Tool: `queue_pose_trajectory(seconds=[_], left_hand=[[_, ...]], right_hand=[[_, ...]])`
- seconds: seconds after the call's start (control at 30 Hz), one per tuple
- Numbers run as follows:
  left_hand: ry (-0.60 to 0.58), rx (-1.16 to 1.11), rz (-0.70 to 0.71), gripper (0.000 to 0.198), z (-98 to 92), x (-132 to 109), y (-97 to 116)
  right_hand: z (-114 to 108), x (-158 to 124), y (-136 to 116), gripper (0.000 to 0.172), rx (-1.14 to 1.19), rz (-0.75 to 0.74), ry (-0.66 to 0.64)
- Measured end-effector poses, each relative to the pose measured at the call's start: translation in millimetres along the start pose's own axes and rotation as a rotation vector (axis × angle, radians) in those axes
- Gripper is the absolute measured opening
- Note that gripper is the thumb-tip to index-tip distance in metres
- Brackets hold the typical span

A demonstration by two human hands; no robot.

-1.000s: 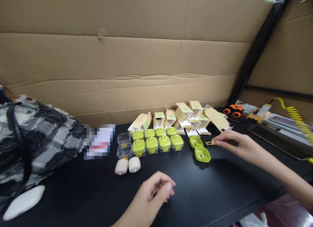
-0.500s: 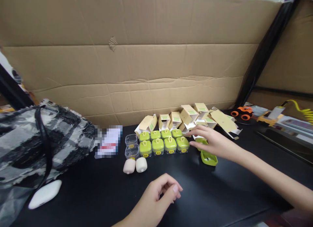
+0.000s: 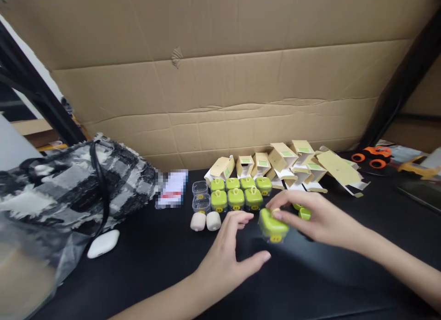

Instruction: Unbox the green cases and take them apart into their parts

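Note:
Between thumb and fingers, my right hand (image 3: 310, 214) grips a small clear container with a green lid (image 3: 274, 224) by the loop on its top, holding it tilted over the black table. Open beside it on the left is my left hand (image 3: 230, 246), thumb and fingers apart and nothing in them. Several like green-lidded containers (image 3: 236, 198) stand in two rows behind. At their left end are two clear containers without green lids (image 3: 200, 202). A pinkish rounded piece (image 3: 198, 221) and a white rounded piece (image 3: 213, 221) lie in front of these.
Opened small cardboard boxes (image 3: 282, 157) lie along the cardboard wall (image 3: 241, 81). Green pieces (image 3: 303, 213) are partly hidden behind my right hand. A black-and-white bag (image 3: 127, 173) and a white rounded case (image 3: 103, 244) are at left. An orange toy car (image 3: 374, 155) stands far right.
My right hand has taken the green-lidded container from the right end of the front row and brought it forward. My left hand has opened and moved up toward it. The view has shifted.

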State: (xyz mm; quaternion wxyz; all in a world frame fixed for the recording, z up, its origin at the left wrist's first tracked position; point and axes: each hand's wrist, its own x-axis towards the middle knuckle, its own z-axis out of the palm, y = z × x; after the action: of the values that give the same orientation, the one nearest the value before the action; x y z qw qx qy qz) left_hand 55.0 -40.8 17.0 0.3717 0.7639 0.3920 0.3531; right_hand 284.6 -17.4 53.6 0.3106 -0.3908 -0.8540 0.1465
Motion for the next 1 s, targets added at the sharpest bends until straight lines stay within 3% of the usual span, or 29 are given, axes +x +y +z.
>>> queue_pose_trajectory(seconds=[0.1, 0.23, 0.4, 0.53, 0.63, 0.7, 0.73, 0.8, 0.87, 0.9, 1.0], left_hand=[[-0.082, -0.081, -0.118, 0.069, 3.3, -1.0, -3.9], [-0.137, -0.081, -0.142, 0.066, 6.7, -2.6, -5.4], [-0.109, -0.037, -0.147, 0.062, 7.9, 0.4, -8.0], [-0.12, -0.046, -0.122, 0.058, 7.4, 1.9, -11.6], [0.058, -0.011, -0.006, 0.078, 3.9, -0.9, -9.9], [0.198, -0.078, 0.07, 0.075, 1.4, -3.6, -5.2], [0.188, -0.192, 0.069, 0.067, 0.8, -4.7, -2.1], [-0.037, -0.544, -0.036, 0.053, 1.5, -5.9, 4.3], [-0.321, -0.87, -0.196, 0.058, 4.6, -6.2, 8.9], [-0.398, -0.971, -0.263, 0.059, 6.5, -6.4, 10.0], [-0.401, -1.103, -0.339, 0.051, 11.2, -8.1, 8.2]], right_hand=[[16.8, -7.6, -15.1, 0.01, 0.044, -0.065, -0.098], [32.5, -13.3, -16.5, 0.006, 0.08, -0.148, -0.095], [37.2, -11.5, -7.5, 0.008, 0.056, -0.227, 0.051], [31.2, -8.3, -7.9, 0.005, 0.191, -0.108, 0.333], [23.8, -7.4, -11.8, 0.002, 0.297, -0.057, 0.525], [21.9, -8.4, -14.5, 0.001, 0.335, -0.081, 0.569], [22.4, -9.5, -15.6, 0.002, 0.354, -0.102, 0.566], [25.7, -12.6, -16.8, 0.005, 0.395, -0.155, 0.494], [29.8, -16.1, -17.3, 0.01, 0.436, -0.204, 0.348], [31.4, -17.7, -17.4, 0.013, 0.455, -0.218, 0.269], [33.3, -21.1, -18.8, 0.02, 0.478, -0.223, 0.1]])
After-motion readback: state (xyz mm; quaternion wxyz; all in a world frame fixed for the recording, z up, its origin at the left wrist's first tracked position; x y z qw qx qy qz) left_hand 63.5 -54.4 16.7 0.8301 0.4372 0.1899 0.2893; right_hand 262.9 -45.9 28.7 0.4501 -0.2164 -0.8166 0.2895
